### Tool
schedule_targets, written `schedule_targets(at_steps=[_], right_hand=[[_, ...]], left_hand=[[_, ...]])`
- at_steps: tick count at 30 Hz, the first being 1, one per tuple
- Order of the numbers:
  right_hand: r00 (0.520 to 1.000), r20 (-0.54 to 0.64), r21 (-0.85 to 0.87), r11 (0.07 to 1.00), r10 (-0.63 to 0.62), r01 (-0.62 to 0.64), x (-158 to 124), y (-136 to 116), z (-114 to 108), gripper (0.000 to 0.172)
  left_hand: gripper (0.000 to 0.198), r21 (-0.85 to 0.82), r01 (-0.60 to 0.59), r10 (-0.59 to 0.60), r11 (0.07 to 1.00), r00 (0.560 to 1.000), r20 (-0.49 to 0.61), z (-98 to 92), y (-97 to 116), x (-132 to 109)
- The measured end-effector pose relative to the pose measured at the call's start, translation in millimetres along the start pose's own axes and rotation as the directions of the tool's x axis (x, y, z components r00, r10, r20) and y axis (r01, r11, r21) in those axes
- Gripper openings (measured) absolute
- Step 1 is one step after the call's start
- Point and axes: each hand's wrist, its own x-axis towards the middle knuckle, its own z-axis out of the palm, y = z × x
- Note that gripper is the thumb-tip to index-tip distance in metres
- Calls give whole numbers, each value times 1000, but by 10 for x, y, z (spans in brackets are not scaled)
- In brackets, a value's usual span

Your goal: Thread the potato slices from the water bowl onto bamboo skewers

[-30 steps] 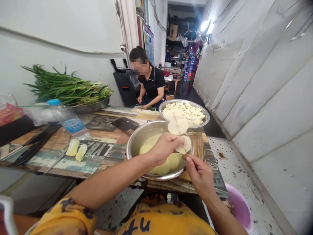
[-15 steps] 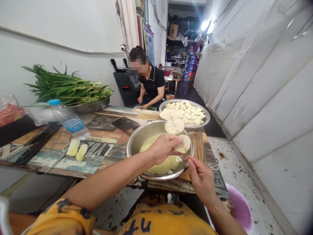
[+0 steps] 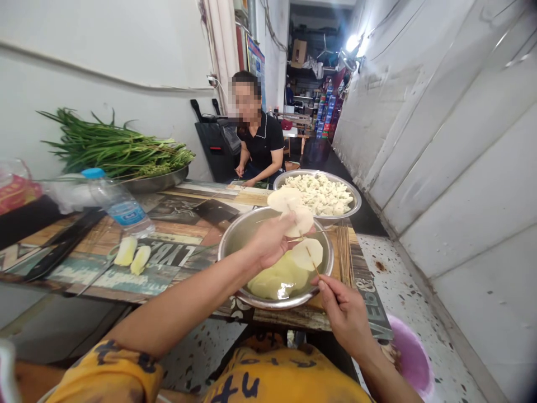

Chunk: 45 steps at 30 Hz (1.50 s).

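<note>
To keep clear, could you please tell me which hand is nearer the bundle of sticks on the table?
Right. The right hand is on the near side of the bundle; the left hand is farther left, over the nearer bowl.

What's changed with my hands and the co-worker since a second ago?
Your left hand has let go of the lowest slice and moved up the skewer to the next slice. The co-worker has raised their head. Your right hand still grips the skewer's lower end; the metal bowl stayed put.
</note>
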Motion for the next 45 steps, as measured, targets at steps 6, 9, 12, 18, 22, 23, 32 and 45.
schedule_targets(at_steps=[6, 9, 12, 18, 22, 23, 32, 45], right_hand=[[995, -6, 176, 979, 102, -99, -1, 75, 6, 31], [996, 1, 160, 983, 95, -94, 3, 109, -27, 31], [996, 48, 124, 989, 75, -81, -27, 140, -72, 32], [995, 78, 56, 997, 57, -61, -93, 173, -111, 31], [999, 52, 13, 1000, 17, -18, -83, 129, -110, 30], [999, 49, 13, 1000, 17, -18, -82, 118, -110, 29], [983, 119, 112, 982, 138, -151, -126, 150, -151, 34], [826, 496, 653, 513, 268, -558, -92, 103, -298, 29]], left_hand=[[20, 87, 89, -97, 992, 990, 99, 14, -140, -51], [29, 93, 128, -139, 987, 982, 125, -43, -79, -18], [37, 10, 75, -76, 997, 996, 37, -134, 66, 62], [13, -99, -115, 97, 988, 981, -167, -256, 209, 218], [12, -68, -113, 102, 991, 984, -148, -211, 189, 208], [11, -62, -125, 116, 990, 984, -134, -192, 185, 197], [25, 195, -350, 374, 916, 922, -102, -184, 142, 171], [25, 152, -319, 338, 935, 933, -121, -200, 125, 198]])
